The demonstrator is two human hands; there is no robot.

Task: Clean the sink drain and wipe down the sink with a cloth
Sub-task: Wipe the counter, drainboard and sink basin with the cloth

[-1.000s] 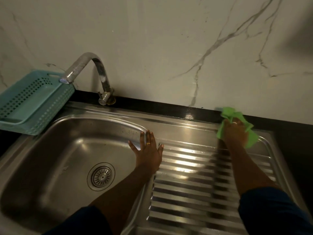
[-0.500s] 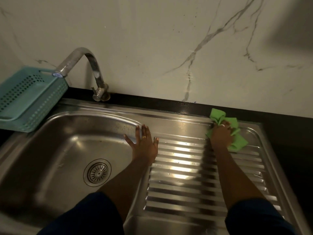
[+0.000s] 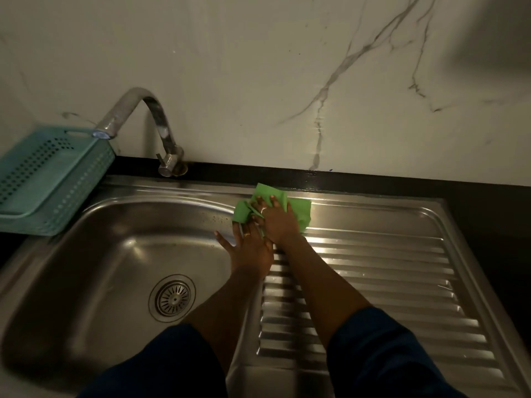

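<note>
right hand (image 3: 277, 222) flat on the green cloth (image 3: 300, 209), fingers stretched out, pressing it onto the back rim of the sink (image 3: 201, 188), centre frame, right where basin (image 3: 100, 268) meets drainboard (image 3: 388, 262). left hand (image 3: 251, 249) touching beside it, fingers straight and spread on the basin's edge, holding nothing. drain (image 3: 172, 298) lower left, well apart from the cloth. tap (image 3: 155, 116) and teal basket (image 3: 48, 179) upper left.

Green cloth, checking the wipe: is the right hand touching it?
Touching. The head view shows the right hand pressed flat on the green cloth.
</note>
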